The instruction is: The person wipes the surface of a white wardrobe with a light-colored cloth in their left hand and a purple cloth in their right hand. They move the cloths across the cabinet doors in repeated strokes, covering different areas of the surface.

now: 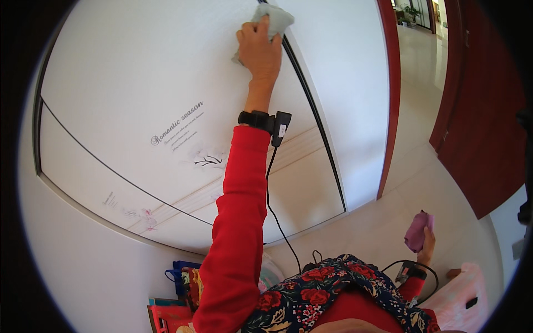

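My left hand (260,52) presses a light grey cloth (280,20) against the upper part of a white sliding wardrobe door (166,62), close to the door's black edge strip (304,79). The cloth is bunched under the fingers, and part of it shows below the hand. Low at the right, away from the door, my right hand (427,246) holds a folded purple cloth (416,233). Both wrists wear black straps with small devices and cables. The door bears printed writing and a blossom branch.
A dark red door (479,104) stands at the right beside a doorway with a red frame (389,100). Below are a blue bag (179,283), red boxes or bags (170,318) and a pink-covered item (458,295). A black cable (272,208) hangs beside my left arm.
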Motion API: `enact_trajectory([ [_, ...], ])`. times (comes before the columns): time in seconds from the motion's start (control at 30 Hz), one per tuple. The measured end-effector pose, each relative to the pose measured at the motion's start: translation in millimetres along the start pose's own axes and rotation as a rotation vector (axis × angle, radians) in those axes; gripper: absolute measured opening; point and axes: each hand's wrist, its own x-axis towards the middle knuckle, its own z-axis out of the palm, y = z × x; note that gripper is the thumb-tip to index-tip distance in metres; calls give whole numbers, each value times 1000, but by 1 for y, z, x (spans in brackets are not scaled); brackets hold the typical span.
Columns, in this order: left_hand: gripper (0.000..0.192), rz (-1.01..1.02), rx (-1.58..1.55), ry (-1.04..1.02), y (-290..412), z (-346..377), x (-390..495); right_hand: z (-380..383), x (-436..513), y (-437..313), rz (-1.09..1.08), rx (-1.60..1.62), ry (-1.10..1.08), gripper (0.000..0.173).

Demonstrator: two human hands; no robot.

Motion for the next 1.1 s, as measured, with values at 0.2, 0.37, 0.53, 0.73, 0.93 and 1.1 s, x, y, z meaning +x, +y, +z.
enact_trajectory([
  [0.2,45,190,14,-74,1,-20,-13,7,0,-5,7,-20,-4,33],
  [0.37,44,199,19,-34,4,-33,-8,8,1,-7,25,-15,-41,31],
  [0.53,46,120,75,81,-13,-42,7,4,6,-3,-22,-55,-25,30],
  [0.73,45,-5,259,213,-80,-80,32,-1,7,-4,-36,-75,-80,34],
  [0.93,40,-120,410,279,-119,-152,33,4,4,-10,-32,-62,-149,36],
  [1.1,40,-251,425,283,-137,-208,21,10,7,-14,-21,-75,-196,30],
])
